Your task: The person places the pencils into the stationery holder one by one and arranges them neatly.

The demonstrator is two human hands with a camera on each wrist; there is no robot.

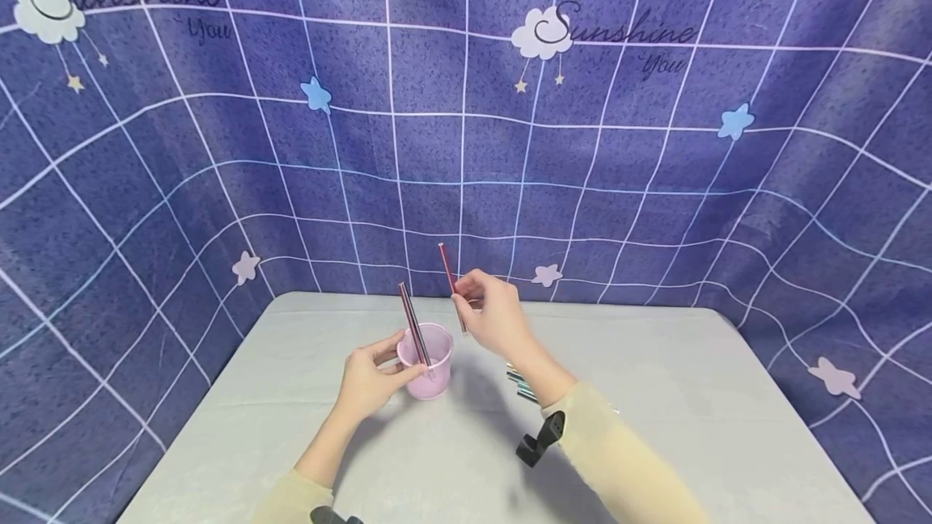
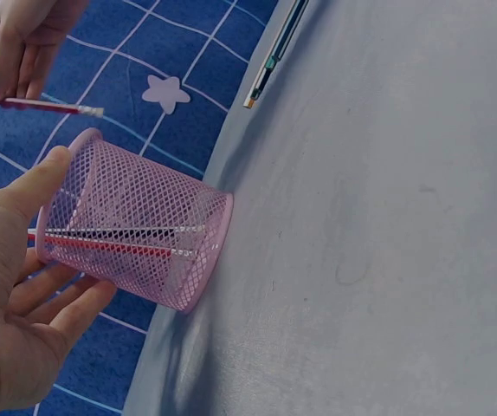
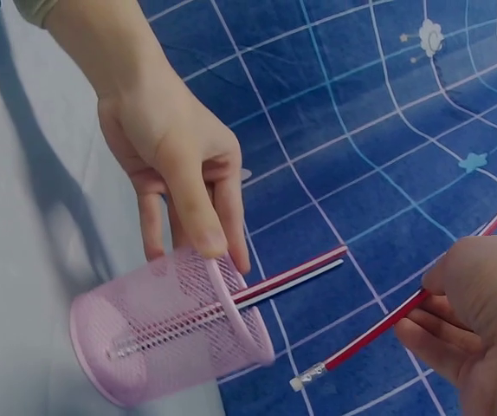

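A pink mesh pencil cup (image 1: pixel 431 385) stands upright on the table, and my left hand (image 1: pixel 367 381) grips its rim and side between thumb and fingers. Two pencils, one red-striped and one dark with white, lean inside the cup; the red-striped pencil (image 3: pixel 305 264) shows well in the right wrist view. Just right of the cup and above it, my right hand (image 1: pixel 495 314) pinches a red pencil (image 3: pixel 374 332) with a white stripe. Its white eraser end points down toward the cup's mouth, apart from the rim.
Several green and dark pencils (image 1: pixel 520 383) lie on the pale table (image 1: pixel 240 427), partly hidden under the right forearm. A blue grid-patterned curtain (image 1: pixel 437 144) hangs behind the table and along both sides. A black wrist camera (image 1: pixel 542 439) sits on the right sleeve.
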